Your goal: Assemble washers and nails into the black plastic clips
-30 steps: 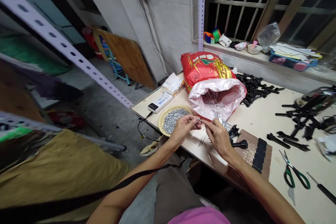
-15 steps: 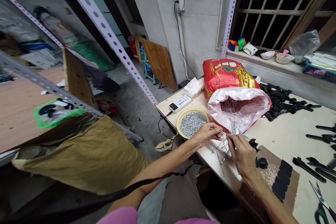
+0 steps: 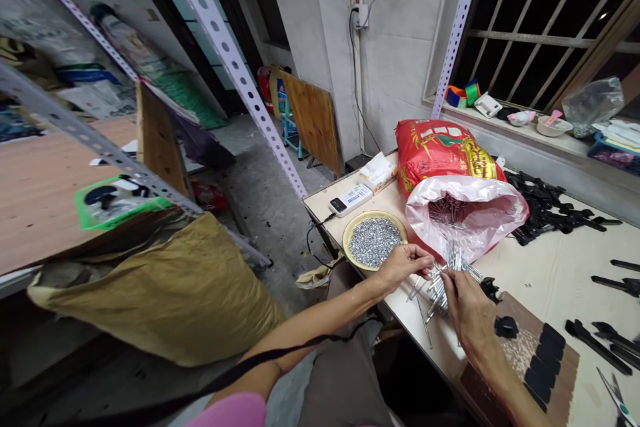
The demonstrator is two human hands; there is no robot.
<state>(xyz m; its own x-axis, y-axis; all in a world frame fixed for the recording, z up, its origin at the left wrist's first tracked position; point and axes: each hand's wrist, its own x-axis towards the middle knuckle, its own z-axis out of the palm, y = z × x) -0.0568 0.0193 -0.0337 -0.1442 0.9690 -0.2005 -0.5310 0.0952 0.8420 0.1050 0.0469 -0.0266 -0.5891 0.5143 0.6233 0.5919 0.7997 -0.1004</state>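
Farthest left on the worktable [image 3: 543,273], well to the left of the red bag [image 3: 440,150], lies a white device with a dark end [image 3: 351,201]. Nearer the person, in front of the bag's left side, stands a yellow bowl [image 3: 345,241] filled with small shiny metal pieces [image 3: 375,242]. The left hand [image 3: 407,262] reaches past the bowl's near edge, thumb and fingertips pinching a thin metal piece [image 3: 437,267] just in front of the bag's mouth. The right hand [image 3: 469,310] meets it from the other side, thumb and forefinger seemingly pinching the same piece; its other fingers are partly hidden. Loose metal rods [image 3: 440,295] lie under and between the hands, in front of the bag. Right of the bag spreads a heap of black parts [image 3: 543,207].

The step in hand looks like fine fingertip work on that piece, though its ends are too small to make out. The next move seems to call for a steady left pinch and small, well-aligned right-hand finger motions, clear of the rods.
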